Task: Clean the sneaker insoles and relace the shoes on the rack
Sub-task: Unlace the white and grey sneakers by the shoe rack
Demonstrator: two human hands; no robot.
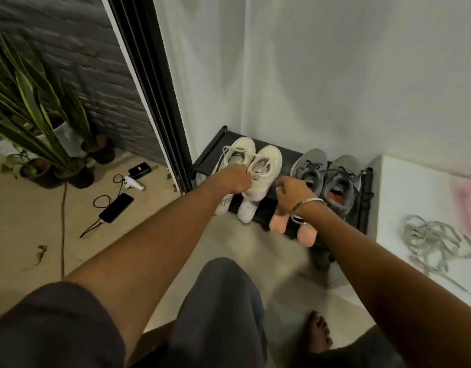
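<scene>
Cream-white sneakers (251, 166) stand side by side at the left of the black shoe rack (208, 155), toes to the far wall, with their laces threaded and looping loosely over the tongues. The left hand (235, 179) is curled at the collars of this pair, fingers pinching what looks like a lace end or tongue, probably to draw the lacing snug or steady the shoe while it is worked. The right hand (291, 191), with a metal bangle (304, 208) at the wrist, is clenched just right of the white pair; whether it holds a lace end cannot be told, since nothing shows plainly between its fingers.

Grey sneakers (330, 176) sit at the right of the rack with dark laces in and orange insoles visible inside, so that pair seems already dealt with. Two pinkish soft items (278, 221) poke out from a lower shelf near the right wrist. A tangle of loose grey laces (436, 240) lies on the white counter (404, 181) at right, kept within reach, likely spare or removed. On the floor at left lie a phone (117, 207) on a cable and potted plants (37, 123), well apart from the work.
</scene>
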